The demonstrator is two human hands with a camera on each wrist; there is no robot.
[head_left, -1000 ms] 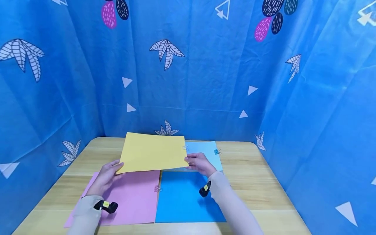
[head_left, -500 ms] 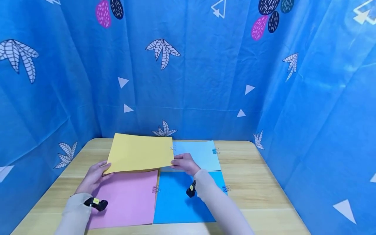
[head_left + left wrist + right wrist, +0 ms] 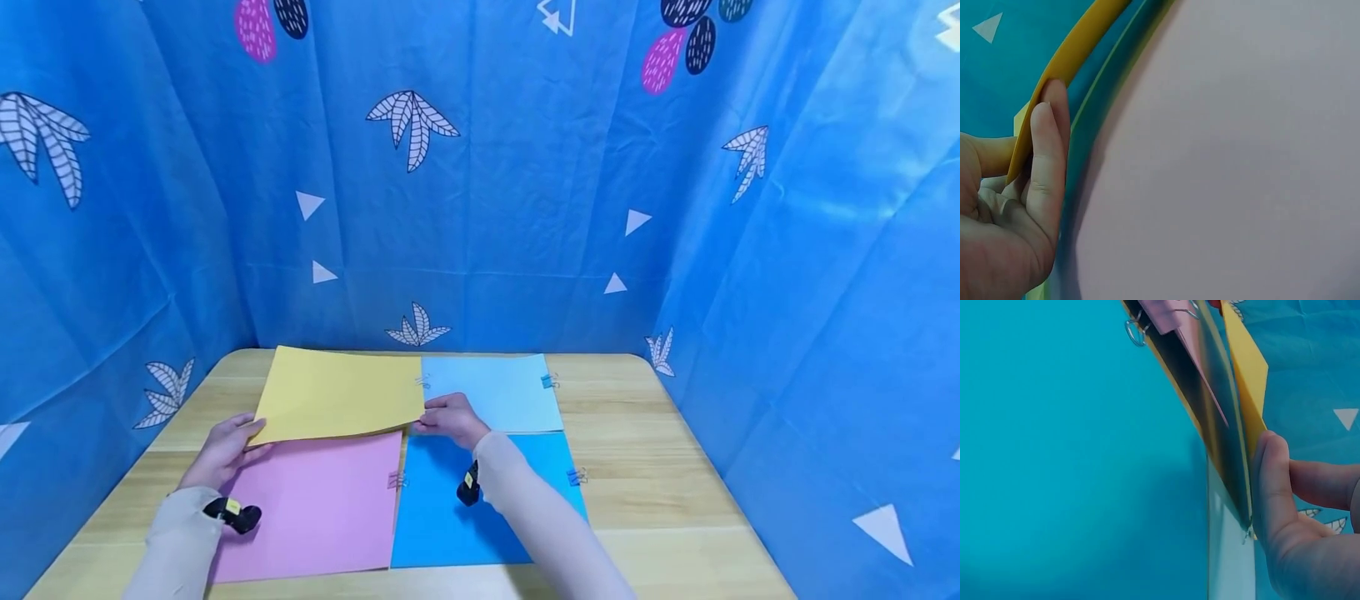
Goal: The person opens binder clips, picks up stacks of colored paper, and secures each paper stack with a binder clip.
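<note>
A yellow sheet of paper (image 3: 341, 392) is held by both hands at the back left, its near edge bowed and overlapping the pink sheet (image 3: 322, 508). My left hand (image 3: 220, 450) pinches its near left corner, thumb on top and fingers below, as the left wrist view shows. At the near right corner, my right hand (image 3: 453, 419) grips the same sheet between thumb and fingers. A clip (image 3: 423, 381) sits on the yellow sheet's right edge. Light blue paper (image 3: 495, 392) lies to its right. Under the right wrist is a bright blue sheet (image 3: 487, 500).
Binder clips stick out from the right edges of the pink sheet (image 3: 397, 479), the bright blue sheet (image 3: 577, 477) and the light blue sheet (image 3: 550, 381). Bare wooden table (image 3: 660, 467) shows on the right. A blue patterned curtain (image 3: 480, 208) surrounds the table's back and sides.
Both hands have carried the yellow sheet leftward and slightly lower, uncovering the left part of the light blue sheet. The grip at both corners stays the same.
</note>
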